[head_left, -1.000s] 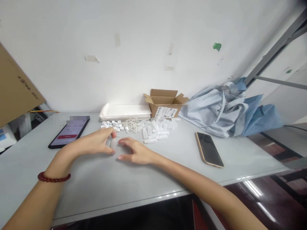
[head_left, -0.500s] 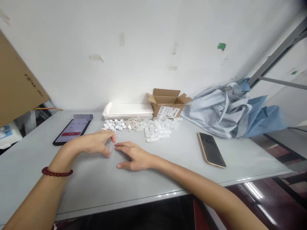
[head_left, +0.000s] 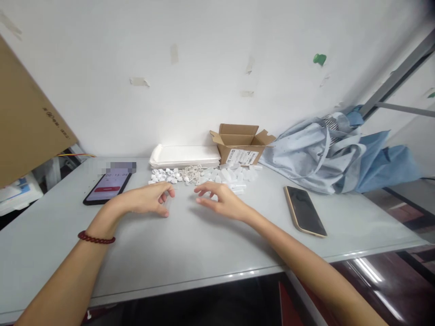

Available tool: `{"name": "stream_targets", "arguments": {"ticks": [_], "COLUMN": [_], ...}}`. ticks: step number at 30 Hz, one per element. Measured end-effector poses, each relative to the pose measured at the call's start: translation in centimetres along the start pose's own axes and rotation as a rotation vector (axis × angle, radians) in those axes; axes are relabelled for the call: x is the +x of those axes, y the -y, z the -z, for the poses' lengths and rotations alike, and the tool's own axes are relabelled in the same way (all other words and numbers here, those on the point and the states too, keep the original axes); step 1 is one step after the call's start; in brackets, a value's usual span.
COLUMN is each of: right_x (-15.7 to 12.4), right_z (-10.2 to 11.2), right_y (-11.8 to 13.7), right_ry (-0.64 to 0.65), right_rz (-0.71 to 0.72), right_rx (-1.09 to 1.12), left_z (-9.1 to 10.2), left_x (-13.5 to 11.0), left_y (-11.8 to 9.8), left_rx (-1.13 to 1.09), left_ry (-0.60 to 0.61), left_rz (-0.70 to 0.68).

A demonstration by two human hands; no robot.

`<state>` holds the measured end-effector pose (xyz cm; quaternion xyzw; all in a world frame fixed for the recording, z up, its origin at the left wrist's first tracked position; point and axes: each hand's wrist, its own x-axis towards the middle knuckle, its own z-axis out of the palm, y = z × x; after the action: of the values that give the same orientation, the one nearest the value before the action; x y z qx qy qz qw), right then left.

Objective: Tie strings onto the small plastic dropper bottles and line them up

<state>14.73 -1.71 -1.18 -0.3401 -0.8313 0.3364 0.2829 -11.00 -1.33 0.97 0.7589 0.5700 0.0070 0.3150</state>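
My left hand [head_left: 152, 199] is curled over the table with a small translucent plastic bottle [head_left: 167, 204] between thumb and fingers; the fingers partly hide it. My right hand [head_left: 219, 199] hovers to the right, thumb and fingers apart, with nothing visible in it. Just beyond the right hand lies a pile of translucent plastic bottles [head_left: 231, 174], partly covered by that hand. A heap of small white caps [head_left: 165, 174] lies behind my left hand. Between caps and bottles sits a tangle of thin off-white cords [head_left: 191, 174].
A stack of white sheets [head_left: 185, 155] and an open cardboard box [head_left: 242, 147] stand against the wall. One phone [head_left: 108, 186] showing a timer lies at left, another phone [head_left: 305, 211] at right. A blue cloth bag [head_left: 306, 151] is slumped at the back right.
My right hand has moved right and away from my left hand, toward the bottle pile. My left hand keeps the bottle and appears slightly farther right as the view shifts.
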Motion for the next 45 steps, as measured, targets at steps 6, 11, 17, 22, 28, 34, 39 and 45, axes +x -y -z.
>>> {"name": "stream_targets", "arguments": {"ticks": [6,11,17,22,28,34,39,45], "right_x": [-0.5,-0.3,-0.4,-0.4,-0.3,-0.3,-0.1,-0.3], "right_z": [1.6,2.0,2.5,2.6,2.6,2.5,1.3,-0.3], "right_y": [-2.3,-4.0,-3.7,-3.3,-3.3,-3.7,-3.1,-1.9], "right_ry": [-0.05,-0.08,-0.026,0.06,0.138,0.044,-0.192,-0.224], "right_rz": [0.05,0.092,0.042,0.006,0.0,0.075,0.055,-0.099], "right_rx": [-0.191,-0.375,-0.521,-0.609,-0.794,-0.613,-0.18,0.199], "left_z": [-0.2,-0.4,-2.4,-4.3,-4.4,-3.4,-3.5,-4.2], "left_x": [0.0,0.4,3.1,5.0,5.2,3.5,2.7,2.5], "left_y": [-0.3,-0.6,-0.8,-0.7,-1.5,-3.0,-4.1,-4.8], "left_rx": [-0.037,0.023,0.05,0.206,0.155,-0.314,-0.839,-0.91], "left_ry": [0.033,-0.104,-0.534,-0.528,-0.577,-0.792,-0.644,-0.439], "left_rz": [-0.01,-0.028,-0.246,-0.383,-0.344,-0.198,-0.112,-0.209]}}
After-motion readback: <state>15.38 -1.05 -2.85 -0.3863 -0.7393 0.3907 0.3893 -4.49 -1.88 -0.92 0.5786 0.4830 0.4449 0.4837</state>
